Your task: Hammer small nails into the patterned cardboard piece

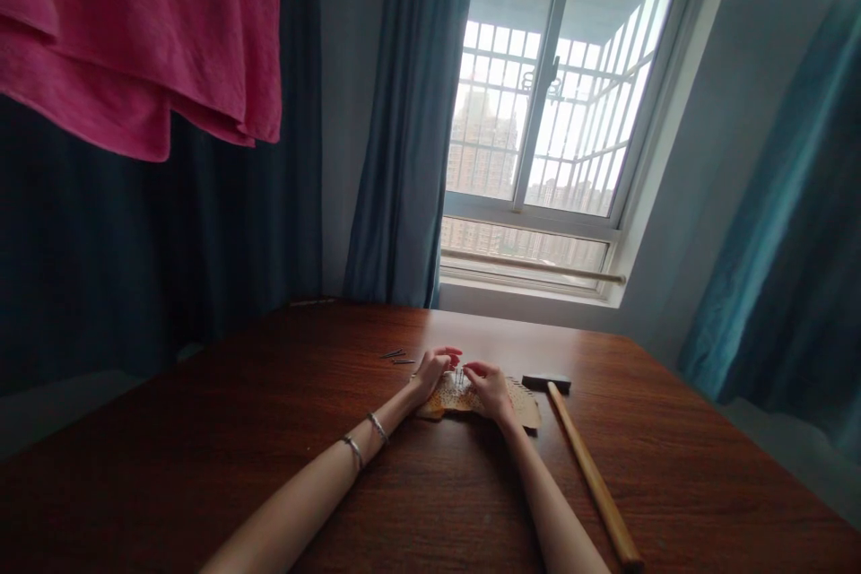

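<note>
Both hands rest on the board (517, 402) — left hand (430, 372) and right hand (490, 387) seemingly pinching upright nails (459, 374) between them — hammer (584, 457) just right.

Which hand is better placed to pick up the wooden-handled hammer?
Probably the right hand: the wooden-handled hammer lies just beside it on the brown wooden table, while the left hand sits across the tan perforated piece.

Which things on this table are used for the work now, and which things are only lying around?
In use:
- wooden piece, under both hands
- nails standing in it, between the left hand and right hand

Lying about:
- hammer, beside the right hand, untouched
- loose nails on the table, beyond the left hand
- pink cloth hanging above
- curtains
</note>
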Demonstrator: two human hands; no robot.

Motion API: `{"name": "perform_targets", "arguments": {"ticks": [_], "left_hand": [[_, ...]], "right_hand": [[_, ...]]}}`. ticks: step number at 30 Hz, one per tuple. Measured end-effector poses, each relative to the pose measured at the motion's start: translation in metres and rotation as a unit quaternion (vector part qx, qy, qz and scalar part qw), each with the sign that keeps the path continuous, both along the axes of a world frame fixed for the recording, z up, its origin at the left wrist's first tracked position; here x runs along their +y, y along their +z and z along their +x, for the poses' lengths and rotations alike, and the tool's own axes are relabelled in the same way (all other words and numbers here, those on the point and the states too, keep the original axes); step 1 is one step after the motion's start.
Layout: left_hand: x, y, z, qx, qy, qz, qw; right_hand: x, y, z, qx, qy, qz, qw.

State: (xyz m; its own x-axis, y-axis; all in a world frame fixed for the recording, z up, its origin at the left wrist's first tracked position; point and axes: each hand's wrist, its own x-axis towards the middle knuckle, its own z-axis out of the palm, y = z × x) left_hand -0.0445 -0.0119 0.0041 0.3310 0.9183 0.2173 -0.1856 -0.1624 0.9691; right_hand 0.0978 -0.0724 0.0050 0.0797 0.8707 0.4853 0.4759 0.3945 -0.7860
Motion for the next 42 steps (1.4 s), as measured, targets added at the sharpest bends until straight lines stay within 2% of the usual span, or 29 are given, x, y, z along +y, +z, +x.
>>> {"name": "perform_targets", "arguments": {"ticks": [7,15,25,28,31,35,38,40,42], "left_hand": [[-0.015,0.018,-0.010,0.180,-0.056,0.139,0.972],[-0.013,0.010,-0.008,0.242,-0.024,0.224,0.944],[-0.004,-0.003,-0.004,0.222,-0.022,0.241,0.945],[-0.004,-0.004,-0.004,0.221,-0.024,0.238,0.946],[-0.005,-0.004,-0.003,0.228,-0.018,0.220,0.948],[-0.007,-0.002,-0.003,0.235,-0.014,0.204,0.950],[-0.009,0.000,-0.004,0.250,-0.008,0.198,0.948],[-0.011,0.001,-0.004,0.255,-0.007,0.199,0.946],[-0.012,0.003,-0.005,0.253,-0.009,0.202,0.946]], "right_hand": [[-0.004,-0.003,0.000,-0.062,-0.018,0.003,0.998],[-0.004,-0.006,0.000,-0.102,-0.041,-0.004,0.994],[-0.018,0.004,-0.006,-0.128,-0.046,-0.021,0.990],[-0.022,0.014,-0.005,-0.141,-0.046,-0.040,0.988],[-0.027,0.032,0.010,-0.158,-0.062,-0.064,0.983],[-0.057,0.052,0.051,-0.180,-0.129,-0.095,0.970],[-0.101,0.047,0.083,-0.200,-0.203,-0.119,0.951],[-0.135,0.032,0.098,-0.258,-0.297,-0.170,0.904],[-0.164,0.014,0.105,-0.299,-0.363,-0.203,0.859]]}}
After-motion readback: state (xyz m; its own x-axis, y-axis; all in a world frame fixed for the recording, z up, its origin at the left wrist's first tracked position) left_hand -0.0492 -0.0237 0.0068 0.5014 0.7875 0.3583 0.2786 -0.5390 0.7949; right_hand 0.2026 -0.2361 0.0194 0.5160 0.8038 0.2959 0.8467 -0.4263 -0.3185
